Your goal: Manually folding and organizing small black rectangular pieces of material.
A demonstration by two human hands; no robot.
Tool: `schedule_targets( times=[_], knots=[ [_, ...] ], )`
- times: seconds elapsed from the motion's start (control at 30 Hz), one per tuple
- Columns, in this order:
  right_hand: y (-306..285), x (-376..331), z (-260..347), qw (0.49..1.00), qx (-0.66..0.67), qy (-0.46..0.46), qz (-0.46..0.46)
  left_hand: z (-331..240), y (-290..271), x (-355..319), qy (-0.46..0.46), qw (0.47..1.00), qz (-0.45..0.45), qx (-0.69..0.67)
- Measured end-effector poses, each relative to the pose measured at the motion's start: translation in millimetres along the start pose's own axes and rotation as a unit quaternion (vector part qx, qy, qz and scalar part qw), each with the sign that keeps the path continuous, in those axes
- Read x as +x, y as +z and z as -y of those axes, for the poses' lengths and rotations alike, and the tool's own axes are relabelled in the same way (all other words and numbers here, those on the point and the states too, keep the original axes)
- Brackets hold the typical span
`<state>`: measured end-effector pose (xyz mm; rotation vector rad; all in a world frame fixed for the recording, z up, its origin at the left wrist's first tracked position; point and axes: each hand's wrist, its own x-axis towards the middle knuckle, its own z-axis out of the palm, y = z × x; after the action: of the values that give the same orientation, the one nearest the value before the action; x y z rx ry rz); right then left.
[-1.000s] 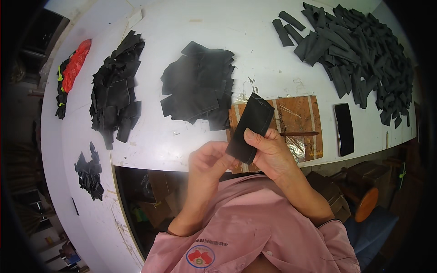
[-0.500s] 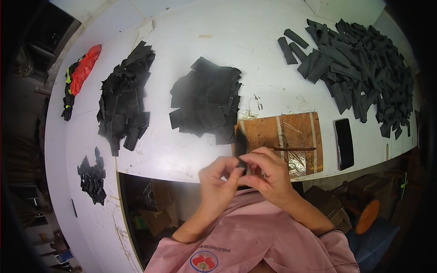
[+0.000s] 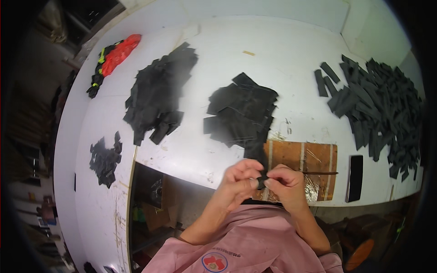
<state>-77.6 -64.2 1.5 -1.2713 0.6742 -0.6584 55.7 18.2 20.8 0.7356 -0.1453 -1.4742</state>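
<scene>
A small piece of black fabric (image 3: 261, 183) is pinched between the fingertips of both my hands, over the near left corner of a brown board. My left hand (image 3: 239, 183) grips it from the left, thumb pressed on it. My right hand (image 3: 288, 184) has thumb and finger closed on its right side. The fingers partly cover the piece, so its full shape cannot be made out. Just beyond my hands lies a loose pile of flat black fabric pieces (image 3: 241, 113), with a dark strip trailing from it toward my fingers.
The brown taped board (image 3: 291, 157) carries a thin brown stick (image 3: 321, 173). A black phone (image 3: 354, 178) lies right of it. A heap of dark fabric strips (image 3: 378, 109) fills the far right. More black piles (image 3: 157, 91) (image 3: 105, 159) and a red plastic bag (image 3: 120, 55) lie left.
The view has turned, so the table and its piles appear farther right or lower. My hands stay together on the black fabric piece, with the fingers slightly shifted and more of it showing.
</scene>
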Motion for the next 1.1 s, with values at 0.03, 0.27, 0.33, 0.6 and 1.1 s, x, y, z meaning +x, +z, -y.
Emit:
schedule_targets(
  times=[0.03,0.27,0.33,0.6,1.1],
  knots=[
    [-3.2,-1.3,2.4,0.993,0.094,0.064,0.024,0.4,-3.7,-1.0,-0.007,0.999,0.048,0.013],
    [8.2,-3.3,-0.9,0.893,0.398,0.203,0.048,25.7,5.6,4.4,0.224,0.901,-0.181,0.324],
    [4.0,-0.3,-6.7,0.915,0.345,0.192,0.085,28.0,7.4,2.5,0.198,0.882,-0.21,0.373],
    [-6.1,-19.2,-4.6,0.947,0.279,0.156,0.007,25.0,-4.2,0.9,0.037,0.997,0.04,0.047],
    [-28.6,-43.9,45.7,0.963,-0.119,-0.21,-0.118,58.8,60.8,-5.0,0.347,0.843,0.022,0.411]
  ],
)
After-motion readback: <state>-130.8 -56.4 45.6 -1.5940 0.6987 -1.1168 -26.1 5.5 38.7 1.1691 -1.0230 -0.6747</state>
